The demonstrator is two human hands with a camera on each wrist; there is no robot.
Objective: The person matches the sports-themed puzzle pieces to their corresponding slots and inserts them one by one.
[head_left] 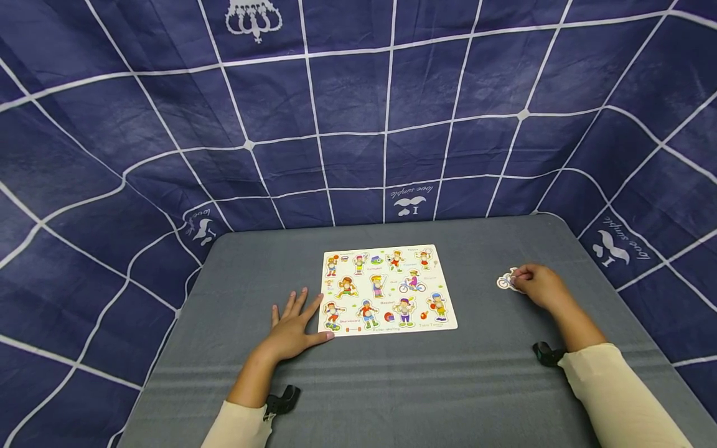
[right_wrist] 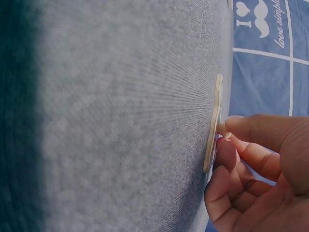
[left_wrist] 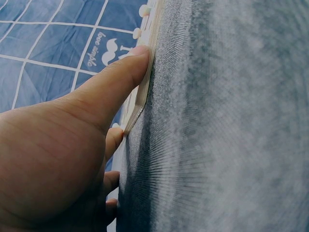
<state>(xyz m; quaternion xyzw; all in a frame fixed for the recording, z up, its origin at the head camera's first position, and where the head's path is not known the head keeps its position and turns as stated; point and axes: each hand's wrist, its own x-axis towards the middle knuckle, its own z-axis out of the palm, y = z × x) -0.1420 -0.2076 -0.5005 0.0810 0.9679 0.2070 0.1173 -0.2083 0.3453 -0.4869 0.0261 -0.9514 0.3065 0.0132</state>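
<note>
A white wooden puzzle board [head_left: 364, 328] with colourful sports figures lies flat on the grey table. My left hand [head_left: 291, 333] has its fingers spread at the board's left edge, with the thumb [left_wrist: 123, 70] resting on the near left corner. Well to the right of the board, my right hand [head_left: 540, 286] pinches a small knob [right_wrist: 222, 128] on a thin wooden puzzle piece [head_left: 505, 282] with a bicycle picture. In the right wrist view this puzzle piece [right_wrist: 213, 125] appears edge-on, at the table surface; whether it touches the cloth I cannot tell.
Grey cloth covers the table [head_left: 392, 386]. A navy curtain [head_left: 358, 112] with white grid lines rises behind and at both sides. Black wrist devices sit at the left cuff [head_left: 282, 401] and right cuff [head_left: 548, 354].
</note>
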